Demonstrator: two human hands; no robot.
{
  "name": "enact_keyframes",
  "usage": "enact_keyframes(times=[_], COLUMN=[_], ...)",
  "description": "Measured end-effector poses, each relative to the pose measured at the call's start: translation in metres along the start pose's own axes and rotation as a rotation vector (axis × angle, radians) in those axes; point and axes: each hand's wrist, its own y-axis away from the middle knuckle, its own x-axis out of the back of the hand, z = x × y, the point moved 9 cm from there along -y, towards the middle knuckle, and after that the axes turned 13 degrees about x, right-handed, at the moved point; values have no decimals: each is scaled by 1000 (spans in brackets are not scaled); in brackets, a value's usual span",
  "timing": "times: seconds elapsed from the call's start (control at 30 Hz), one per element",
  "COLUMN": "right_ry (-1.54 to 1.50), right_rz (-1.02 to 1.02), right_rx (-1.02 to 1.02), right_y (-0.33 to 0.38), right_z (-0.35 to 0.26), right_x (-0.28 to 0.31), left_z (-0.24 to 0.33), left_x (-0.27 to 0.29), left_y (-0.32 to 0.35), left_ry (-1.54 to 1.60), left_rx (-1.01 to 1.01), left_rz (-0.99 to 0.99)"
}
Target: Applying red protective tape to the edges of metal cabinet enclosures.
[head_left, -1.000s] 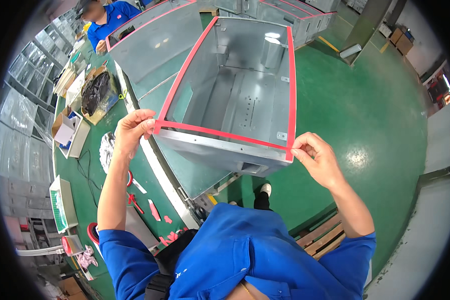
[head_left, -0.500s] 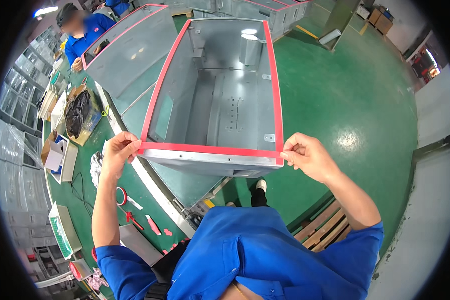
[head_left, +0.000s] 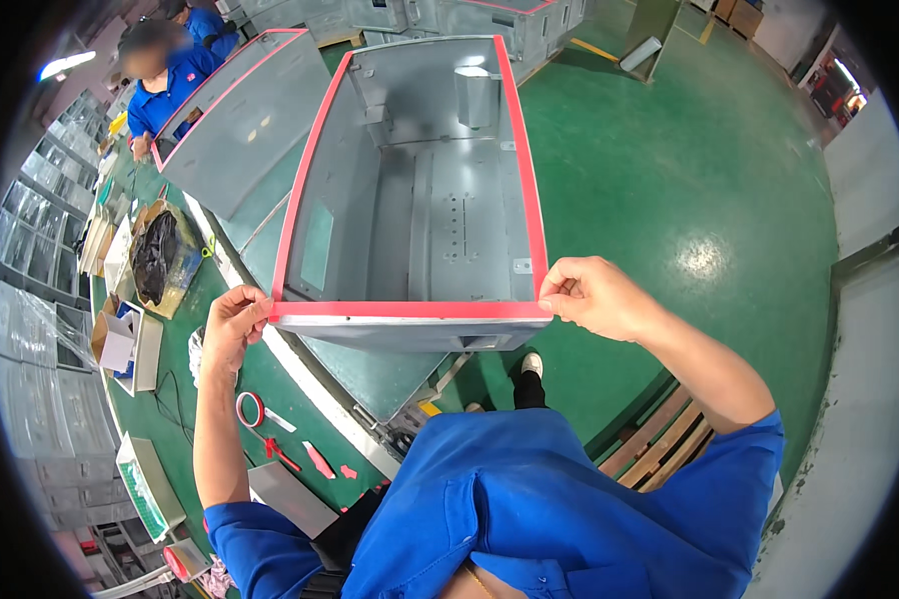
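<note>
Before me stands a grey metal cabinet (head_left: 390, 337), its open side facing up. Red tape (head_left: 410, 310) runs along its near rim, meeting strips on the left and right edges at the corners. At the near left corner, my left hand (head_left: 232, 329) pinches one end of the near strip. My right hand (head_left: 597, 298) is closed at the near right corner, thumb and fingers together on the strip's other end. The strip looks straight and lies against the rim.
A green bench on the left holds a tape roll (head_left: 251, 409), a red-handled tool (head_left: 282, 454), a box of parts (head_left: 148, 351) and a bag-lined carton (head_left: 157, 255). Beyond it a co-worker (head_left: 165, 90) stands by another taped cabinet (head_left: 235, 130). A wooden pallet (head_left: 659, 439) lies at right.
The near tape strip has come from overhanging the front edge to lying level along the rim. My right hand has shifted slightly left; my left hand is a little lower.
</note>
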Motion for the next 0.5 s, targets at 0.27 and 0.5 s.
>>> enact_keyframes(times=[0.27,0.5], right_ry=[27,21], right_rz=[-22,-25], right_rx=[18,0], right_y=[-2,-3], right_z=[1,1], right_x=[1,1], left_z=[1,1], left_x=[-1,0], left_y=[3,3], left_ry=[-25,-22], left_rx=[-15,-19], left_rz=[7,13])
